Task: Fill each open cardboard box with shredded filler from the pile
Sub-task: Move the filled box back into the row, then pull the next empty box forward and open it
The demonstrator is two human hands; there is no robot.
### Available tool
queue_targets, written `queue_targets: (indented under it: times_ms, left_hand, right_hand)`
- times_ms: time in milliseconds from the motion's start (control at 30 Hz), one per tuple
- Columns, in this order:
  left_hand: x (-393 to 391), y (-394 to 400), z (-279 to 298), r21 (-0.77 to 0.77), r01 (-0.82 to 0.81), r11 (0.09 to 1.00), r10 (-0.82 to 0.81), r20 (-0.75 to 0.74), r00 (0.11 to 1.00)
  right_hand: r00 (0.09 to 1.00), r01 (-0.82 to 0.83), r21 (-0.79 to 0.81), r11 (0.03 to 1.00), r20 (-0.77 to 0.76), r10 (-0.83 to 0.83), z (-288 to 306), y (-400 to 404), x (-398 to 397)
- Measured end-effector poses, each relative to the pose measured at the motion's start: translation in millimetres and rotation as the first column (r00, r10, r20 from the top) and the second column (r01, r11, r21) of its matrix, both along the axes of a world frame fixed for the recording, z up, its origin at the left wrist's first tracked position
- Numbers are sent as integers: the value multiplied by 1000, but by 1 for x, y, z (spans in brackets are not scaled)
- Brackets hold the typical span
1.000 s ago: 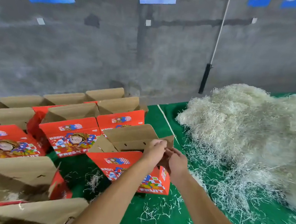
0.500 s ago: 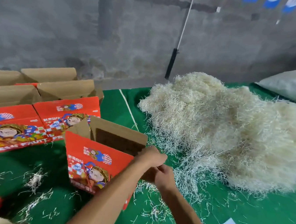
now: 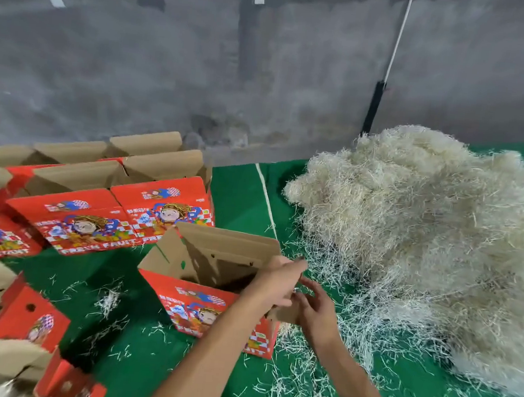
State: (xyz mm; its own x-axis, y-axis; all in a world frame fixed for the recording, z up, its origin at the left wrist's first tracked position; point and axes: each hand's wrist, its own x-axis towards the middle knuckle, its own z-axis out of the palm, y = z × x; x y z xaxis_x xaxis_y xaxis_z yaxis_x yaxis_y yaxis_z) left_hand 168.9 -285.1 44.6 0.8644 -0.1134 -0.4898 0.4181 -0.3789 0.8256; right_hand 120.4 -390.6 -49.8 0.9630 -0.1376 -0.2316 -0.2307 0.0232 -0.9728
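Cardboard flap of the open red box [image 3: 207, 302] sits under the left hand [image 3: 277, 284], whose fingers curl over its right edge, while the right hand [image 3: 315, 310] — fingers loosely spread — touches that same flap from the other side. Just right of both hands lies the shredded filler pile [image 3: 428, 235] on the green table [image 3: 232, 188] — more open boxes [image 3: 91, 212] stand to their left.
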Motion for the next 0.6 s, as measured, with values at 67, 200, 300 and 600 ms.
queue_targets:
  times_ms: [67,200,300,600]
  left_hand:
    - [1,-1,2,-154,-101,983,103,5,995]
    - [-6,19,-7,200,-65,978,-1,314,949]
    - [-14,37,-26,628,82,774,-334,295,895]
    - [-66,37,-120,817,-213,535,-464,495,735]
  right_hand:
    - [1000,-6,9,1000,-17,6,1,-13,5]
    - [999,24,7,1000,-30,-24,-6,-34,1]
    - [992,122,-39,992,-19,-123,-11,-40,-1]
    - [951,121,-710,693,283,124,-6,-18,-7]
